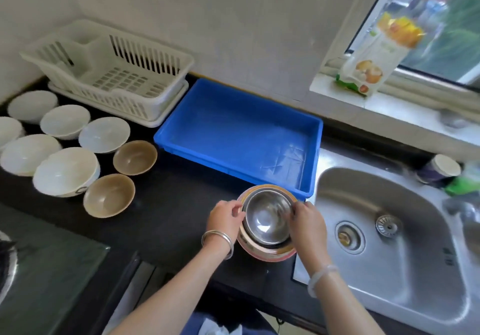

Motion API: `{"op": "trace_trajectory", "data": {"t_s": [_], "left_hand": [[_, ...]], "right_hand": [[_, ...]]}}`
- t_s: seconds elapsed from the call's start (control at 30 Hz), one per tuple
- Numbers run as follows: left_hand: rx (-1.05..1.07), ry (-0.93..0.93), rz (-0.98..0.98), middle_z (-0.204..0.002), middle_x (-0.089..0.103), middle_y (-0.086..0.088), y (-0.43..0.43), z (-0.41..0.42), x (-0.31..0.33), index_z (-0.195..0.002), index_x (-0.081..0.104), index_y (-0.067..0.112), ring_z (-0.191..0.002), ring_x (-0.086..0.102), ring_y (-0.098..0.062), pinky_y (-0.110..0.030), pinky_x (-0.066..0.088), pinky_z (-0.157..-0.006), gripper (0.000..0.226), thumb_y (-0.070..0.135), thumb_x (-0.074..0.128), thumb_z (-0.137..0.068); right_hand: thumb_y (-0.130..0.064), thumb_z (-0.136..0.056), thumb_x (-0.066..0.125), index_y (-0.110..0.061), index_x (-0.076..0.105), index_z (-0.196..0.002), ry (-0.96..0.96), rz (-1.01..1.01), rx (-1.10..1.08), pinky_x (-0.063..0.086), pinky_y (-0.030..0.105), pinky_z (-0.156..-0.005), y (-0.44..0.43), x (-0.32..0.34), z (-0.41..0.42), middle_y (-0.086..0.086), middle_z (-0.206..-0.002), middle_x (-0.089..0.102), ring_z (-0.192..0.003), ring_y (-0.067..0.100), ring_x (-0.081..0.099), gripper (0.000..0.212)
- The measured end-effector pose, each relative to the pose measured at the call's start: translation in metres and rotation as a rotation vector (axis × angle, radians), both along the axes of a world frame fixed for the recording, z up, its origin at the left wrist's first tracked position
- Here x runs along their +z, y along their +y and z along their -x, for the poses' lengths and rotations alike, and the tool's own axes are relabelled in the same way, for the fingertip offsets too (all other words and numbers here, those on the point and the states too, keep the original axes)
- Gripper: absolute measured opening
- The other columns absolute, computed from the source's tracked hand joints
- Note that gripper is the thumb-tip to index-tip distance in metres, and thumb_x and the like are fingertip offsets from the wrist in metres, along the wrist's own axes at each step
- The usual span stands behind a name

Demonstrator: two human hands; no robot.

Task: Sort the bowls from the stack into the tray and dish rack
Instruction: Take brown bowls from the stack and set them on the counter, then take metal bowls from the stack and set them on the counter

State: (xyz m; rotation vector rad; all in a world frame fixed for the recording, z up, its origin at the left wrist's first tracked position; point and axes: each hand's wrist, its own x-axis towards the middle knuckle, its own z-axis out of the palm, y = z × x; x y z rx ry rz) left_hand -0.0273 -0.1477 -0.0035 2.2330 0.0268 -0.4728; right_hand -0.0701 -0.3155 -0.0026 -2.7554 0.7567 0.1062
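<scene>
The surface (pixel 166 204) is a dark counter running from a glass cooktop at its left end to a steel sink (pixel 389 230) set in at its right end.

The dish rack (pixel 111 75), white and slatted, stands at the rear left corner of the surface, against the wall. It holds nothing visible.

The tray (pixel 239 132), blue and rectangular, sits just beside the rack along the rear edge, its long axis running from the rack toward the sink. Its floor is bare.

Loose bowls are spread over the left part of the surface: white bowls (pixel 65 171) in a group, and two brown bowls (pixel 109 195) at the group's right side.

The stack (pixel 266 220) of nested bowls stands near the front edge, touching or just short of the tray's near right corner, beside the sink. A steel bowl (pixel 267 215) is the top item.

The left hand (pixel 224 217) has its fingers on the left rim of the steel bowl. The right hand (pixel 307 221) has its fingers on the right rim. Both appear to be grasping this bowl; whether it is lifted clear of the stack cannot be told.

Key relation: the tray lies directly behind the held bowl, away from the person. The rack lies well apart to the rear left, on the left hand's side.
</scene>
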Motion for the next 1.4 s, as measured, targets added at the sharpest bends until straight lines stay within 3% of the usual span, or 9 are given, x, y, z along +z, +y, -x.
{"op": "trace_trajectory", "data": {"t_s": [0.17,0.33,0.57,0.73,0.83,0.9,1.0,1.3,1.4], "left_hand": [[-0.016,-0.026,-0.024,-0.115,0.053,-0.004,-0.006,0.002,0.0,-0.114,0.063,0.017,-0.095,0.059,-0.019,-0.026,0.048,-0.086,0.027,0.018,0.058,-0.087],[-0.007,-0.022,-0.039,-0.117,0.05,-0.003,-0.01,0.001,-0.002,-0.112,0.063,0.017,-0.094,0.055,-0.014,-0.02,0.044,-0.083,0.025,0.019,0.058,-0.087],[0.005,-0.04,-0.119,-0.116,0.05,-0.001,-0.024,-0.007,0.003,-0.096,0.064,0.018,-0.111,0.046,-0.019,-0.028,0.043,-0.09,0.012,0.022,0.062,-0.084],[-0.008,-0.001,-0.058,-0.087,0.054,0.008,-0.031,-0.009,0.009,-0.084,0.056,0.021,-0.082,0.056,-0.01,-0.013,0.037,-0.055,0.005,0.019,0.06,-0.086],[-0.004,0.016,-0.037,-0.074,0.052,0.011,-0.031,-0.01,0.009,-0.08,0.053,0.022,-0.071,0.053,-0.006,-0.012,0.037,-0.053,0.01,0.017,0.058,-0.087],[0.003,0.038,-0.019,-0.077,0.057,0.007,-0.03,-0.01,0.011,-0.08,0.055,0.02,-0.072,0.057,-0.009,-0.019,0.047,-0.059,0.008,0.016,0.059,-0.086],[0.06,0.072,0.047,-0.081,0.064,0.0,-0.023,-0.013,0.014,-0.082,0.059,0.018,-0.074,0.066,-0.017,-0.032,0.057,-0.072,0.005,0.014,0.061,-0.084],[0.388,0.153,0.341,-0.086,0.067,-0.005,0.034,-0.024,0.028,-0.079,0.06,0.018,-0.077,0.068,-0.014,-0.022,0.057,-0.06,0.011,0.009,0.065,-0.08],[0.489,0.154,0.376,-0.088,0.068,-0.008,0.065,-0.023,0.027,-0.08,0.061,0.015,-0.081,0.068,-0.018,-0.027,0.058,-0.065,0.009,0.007,0.064,-0.081]], "right_hand": [[-0.021,-0.088,0.053,-0.012,0.051,-0.087,-0.008,-0.09,-0.06,0.032,0.03,-0.06,-0.002,0.0,-0.001,0.012,-0.091,0.065,-0.082,0.034,0.058,0.009],[-0.014,-0.084,0.058,-0.014,0.05,-0.08,-0.084,-0.224,-0.114,0.03,0.029,-0.06,-0.015,0.004,0.004,0.012,-0.081,0.064,-0.069,0.029,0.05,0.009],[-0.014,-0.081,0.065,-0.012,0.056,-0.079,-0.182,-0.317,-0.19,0.046,0.034,-0.065,-0.041,0.02,0.014,0.007,-0.073,0.065,-0.072,0.03,0.059,0.009],[-0.014,-0.082,0.065,-0.018,0.056,-0.078,-0.185,-0.352,-0.212,0.037,0.025,-0.058,-0.048,0.025,0.017,0.001,-0.069,0.063,-0.062,0.02,0.058,0.011],[-0.015,-0.082,0.066,-0.02,0.063,-0.081,-0.191,-0.385,-0.217,0.039,0.021,-0.051,-0.05,0.028,0.02,-0.004,-0.064,0.064,-0.058,0.014,0.06,0.006],[-0.014,-0.082,0.066,-0.02,0.066,-0.081,-0.201,-0.428,-0.23,0.046,0.022,-0.054,-0.051,0.031,0.021,-0.004,-0.064,0.067,-0.061,0.016,0.064,0.007],[-0.013,-0.082,0.066,-0.023,0.067,-0.081,-0.222,-0.512,-0.238,0.056,0.033,-0.068,-0.051,0.04,0.019,-0.001,-0.067,0.071,-0.066,0.021,0.069,0.01],[-0.012,-0.084,0.065,-0.018,0.068,-0.087,-0.295,-0.683,-0.157,0.058,0.026,-0.057,-0.03,0.065,-0.012,0.003,-0.074,0.072,-0.051,0.011,0.068,0.007],[-0.013,-0.084,0.065,-0.022,0.065,-0.079,-0.278,-0.733,-0.122,0.06,0.035,-0.065,-0.013,0.061,-0.03,0.004,-0.074,0.072,-0.055,0.015,0.069,0.01]]}}
